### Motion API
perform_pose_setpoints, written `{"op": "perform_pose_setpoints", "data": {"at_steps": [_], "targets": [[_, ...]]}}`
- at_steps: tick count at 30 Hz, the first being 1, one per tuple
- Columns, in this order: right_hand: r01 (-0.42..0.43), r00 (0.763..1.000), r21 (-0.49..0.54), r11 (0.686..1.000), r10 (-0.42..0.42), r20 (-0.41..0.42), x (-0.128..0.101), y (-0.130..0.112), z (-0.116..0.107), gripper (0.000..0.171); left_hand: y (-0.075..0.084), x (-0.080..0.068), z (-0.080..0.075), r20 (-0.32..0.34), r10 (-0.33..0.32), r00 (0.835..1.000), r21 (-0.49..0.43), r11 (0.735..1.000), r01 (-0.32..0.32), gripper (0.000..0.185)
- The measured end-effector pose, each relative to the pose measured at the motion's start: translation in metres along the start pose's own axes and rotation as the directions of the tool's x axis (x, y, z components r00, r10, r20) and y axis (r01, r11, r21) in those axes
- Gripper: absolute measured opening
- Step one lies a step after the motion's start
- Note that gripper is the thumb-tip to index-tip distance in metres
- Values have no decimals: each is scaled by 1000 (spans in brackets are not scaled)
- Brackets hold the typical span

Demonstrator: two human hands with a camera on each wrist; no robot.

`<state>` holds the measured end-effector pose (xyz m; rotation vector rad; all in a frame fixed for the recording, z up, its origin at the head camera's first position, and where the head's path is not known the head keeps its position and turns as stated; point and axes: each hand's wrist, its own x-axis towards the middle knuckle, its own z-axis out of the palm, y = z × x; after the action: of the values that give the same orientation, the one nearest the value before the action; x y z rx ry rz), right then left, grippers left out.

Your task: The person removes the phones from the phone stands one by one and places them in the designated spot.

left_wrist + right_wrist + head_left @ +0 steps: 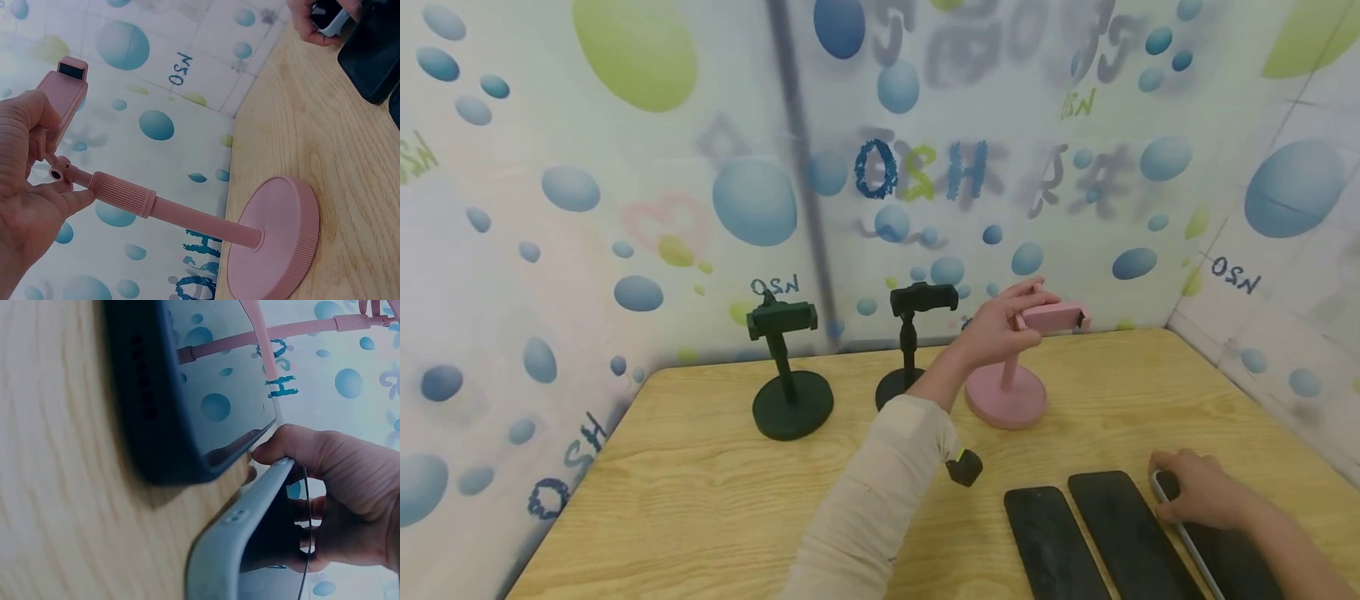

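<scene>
My left hand (996, 329) grips the back of the clamp on a pink phone stand (1007, 400). In the left wrist view, the fingers of that hand (31, 169) curl behind the clamp, just above the joint of the stem. At the right of the table my right hand (1206, 492) holds the far end of a smartphone (1232, 562) with a pale frame, thumb on one edge and fingers across the other side. The right wrist view shows the phone's pale edge (215, 550) close to the table; whether it is lifted I cannot tell.
Two dark smartphones (1052, 542) lie side by side left of the held one. A dark green phone stand (793, 404) and a black phone stand (908, 333) stand along the back of the wooden table (700, 492). A patterned wall (700, 150) rises behind.
</scene>
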<state>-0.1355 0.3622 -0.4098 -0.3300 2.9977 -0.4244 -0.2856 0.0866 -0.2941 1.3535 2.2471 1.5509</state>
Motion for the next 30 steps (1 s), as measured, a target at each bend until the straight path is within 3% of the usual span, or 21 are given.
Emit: {"op": "perform_pose_setpoints", "data": {"at_steps": [6,17,25,30], "targets": [[-21,1000,11,1000,21,8,0,6,2,38,-1,0,1,10,-29,1000,-66,997,30,47],[-16,1000,25,1000,16,-25,-3,7,5,41,0,-2,4,-5,-15,1000,-47,999,15,51],[-19,999,-2,1000,19,-32,-3,6,3,40,2,-2,6,-18,-22,1000,30,999,23,63],[3,1000,-27,1000,-4,-30,0,4,1,39,10,-5,2,-20,-23,1000,3,1000,23,71]]}}
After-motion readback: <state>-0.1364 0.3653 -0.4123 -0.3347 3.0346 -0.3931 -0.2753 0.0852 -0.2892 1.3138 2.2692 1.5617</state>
